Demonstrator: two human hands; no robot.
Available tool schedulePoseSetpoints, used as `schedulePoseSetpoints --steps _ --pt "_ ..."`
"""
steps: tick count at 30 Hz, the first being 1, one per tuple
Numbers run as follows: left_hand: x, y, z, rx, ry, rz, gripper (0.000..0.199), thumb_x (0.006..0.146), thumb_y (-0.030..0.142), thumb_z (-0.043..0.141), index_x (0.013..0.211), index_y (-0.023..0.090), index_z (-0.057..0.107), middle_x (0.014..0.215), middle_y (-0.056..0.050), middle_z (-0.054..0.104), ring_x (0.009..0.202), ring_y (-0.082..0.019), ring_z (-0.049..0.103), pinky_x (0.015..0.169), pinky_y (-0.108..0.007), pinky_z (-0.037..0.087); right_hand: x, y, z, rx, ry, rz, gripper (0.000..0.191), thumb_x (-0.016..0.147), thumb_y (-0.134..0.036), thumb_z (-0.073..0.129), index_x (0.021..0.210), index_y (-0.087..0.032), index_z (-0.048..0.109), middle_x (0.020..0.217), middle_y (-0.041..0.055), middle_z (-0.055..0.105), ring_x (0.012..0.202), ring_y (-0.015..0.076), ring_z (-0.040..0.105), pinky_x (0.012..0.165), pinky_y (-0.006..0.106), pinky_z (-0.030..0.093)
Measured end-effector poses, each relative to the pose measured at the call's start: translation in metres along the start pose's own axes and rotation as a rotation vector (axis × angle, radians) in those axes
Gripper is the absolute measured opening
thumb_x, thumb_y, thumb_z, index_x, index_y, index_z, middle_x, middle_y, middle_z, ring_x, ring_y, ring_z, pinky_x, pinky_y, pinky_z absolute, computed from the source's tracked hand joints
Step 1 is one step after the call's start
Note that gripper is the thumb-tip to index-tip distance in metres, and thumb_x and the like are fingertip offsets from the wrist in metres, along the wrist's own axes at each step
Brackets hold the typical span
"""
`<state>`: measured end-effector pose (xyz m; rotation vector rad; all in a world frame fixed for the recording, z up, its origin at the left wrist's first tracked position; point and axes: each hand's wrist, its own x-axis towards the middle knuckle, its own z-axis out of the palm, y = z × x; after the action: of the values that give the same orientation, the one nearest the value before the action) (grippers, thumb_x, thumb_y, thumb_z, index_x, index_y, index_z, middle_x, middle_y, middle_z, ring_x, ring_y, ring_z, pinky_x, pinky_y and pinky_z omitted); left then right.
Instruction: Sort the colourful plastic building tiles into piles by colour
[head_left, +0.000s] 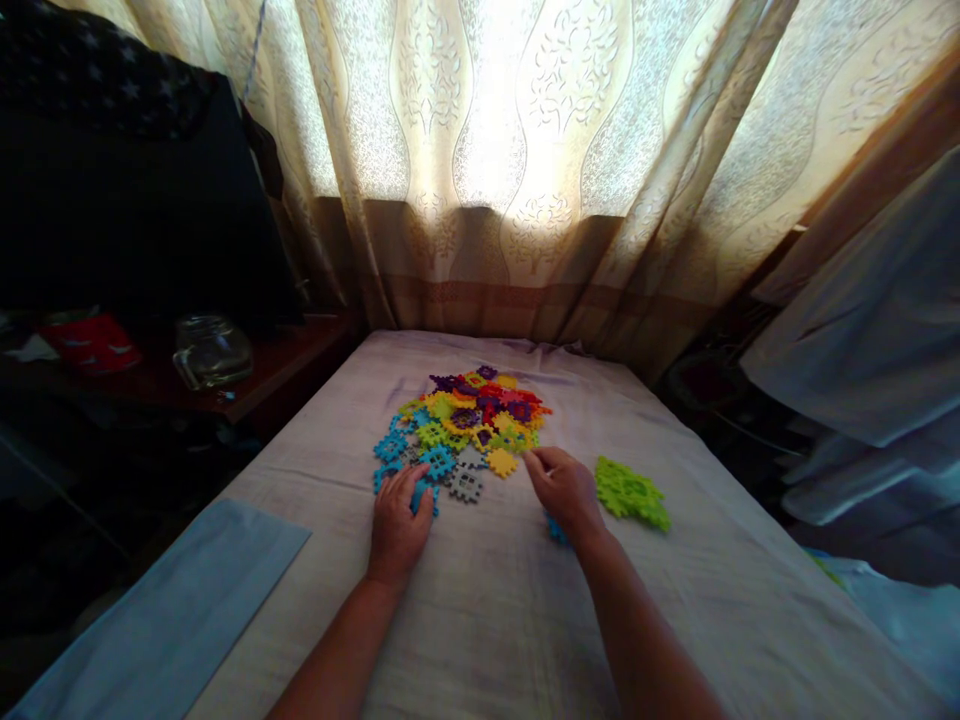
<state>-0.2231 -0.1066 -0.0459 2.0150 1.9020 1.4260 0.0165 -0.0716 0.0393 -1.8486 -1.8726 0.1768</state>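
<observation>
Toothed pieces [502,461], presumably light, stiff, should be edge-gripped; left fingers [409,480] are spread over some; grip of right fingers [538,462] cannot be told.

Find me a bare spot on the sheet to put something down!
Bare sheet shows between the blue cloth and left hand, and right of the green panel. It's crowded at the pile.
</observation>
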Motion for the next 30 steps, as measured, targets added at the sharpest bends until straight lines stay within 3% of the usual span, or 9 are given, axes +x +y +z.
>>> schedulePoseSetpoints --steps 6,11,16,23,26,30 --pt "0.002 -0.002 -0.003 0.021 -0.001 0.038 0.032 0.086 0.031 0.049 0.111 0.022 0.067 0.113 -0.008 0.070 0.109 -0.025 0.062 0.100 -0.047 0.047 0.007 0.085 -0.057 -0.045 0.071 0.366 0.037 0.090 -0.041 0.044 0.095 -0.022 0.076 0.086 0.0048 0.074 0.080 0.0189 0.064 0.062 0.023 0.038" --pt "0.003 -0.006 -0.003 0.043 -0.019 0.061 0.034 0.087 0.036 0.048 0.111 0.022 0.067 0.112 -0.008 0.070 0.108 -0.025 0.063 0.100 -0.045 0.047 0.008 0.117 -0.062 -0.184 -0.094 0.463 0.040 0.090 -0.042 0.042 0.089 -0.022 0.077 0.086 0.0072 0.074 0.078 0.0186 0.065 0.058 0.024 0.036" --pt "0.004 -0.008 -0.001 0.066 0.000 0.077 0.034 0.087 0.037 0.048 0.111 0.023 0.067 0.111 -0.007 0.071 0.109 -0.024 0.063 0.099 -0.043 0.049 0.010 0.122 -0.055 -0.237 -0.217 0.473 0.041 0.091 -0.042 0.042 0.080 -0.022 0.076 0.084 0.0092 0.073 0.076 0.0194 0.066 0.059 0.026 0.037" --pt "0.005 -0.009 -0.004 0.050 -0.001 0.065 0.033 0.087 0.037 0.049 0.110 0.023 0.068 0.110 -0.007 0.071 0.107 -0.023 0.064 0.098 -0.042 0.050 0.008 0.116 -0.066 -0.269 -0.169 0.549 0.043 0.092 -0.047 0.040 0.090 -0.024 0.076 0.096 0.0114 0.073 0.089 0.0259 0.067 0.061 0.029 0.040" --pt "0.004 -0.009 -0.004 0.040 -0.006 0.055 0.034 0.087 0.037 0.049 0.110 0.022 0.068 0.111 -0.008 0.071 0.106 -0.024 0.064 0.097 -0.043 0.051 0.011 0.096 -0.060 -0.266 -0.094 0.458 0.039 0.093 -0.042 0.040 0.096 -0.024 0.074 0.101 0.0101 0.073 0.092 0.0244 0.067 0.066 0.029 0.042" --pt "0.004 -0.010 -0.001 0.037 -0.002 0.040 0.033 0.085 0.036 0.050 0.110 0.023 0.068 0.110 -0.008 0.071 0.107 -0.024 0.064 0.098 -0.044 0.049 0.018 0.058 -0.029 -0.215 -0.095 0.218 0.031 0.092 -0.034 0.045 0.104 -0.024 0.072 0.107 0.0072 0.073 0.097 0.0214 0.067 0.075 0.027 0.044"
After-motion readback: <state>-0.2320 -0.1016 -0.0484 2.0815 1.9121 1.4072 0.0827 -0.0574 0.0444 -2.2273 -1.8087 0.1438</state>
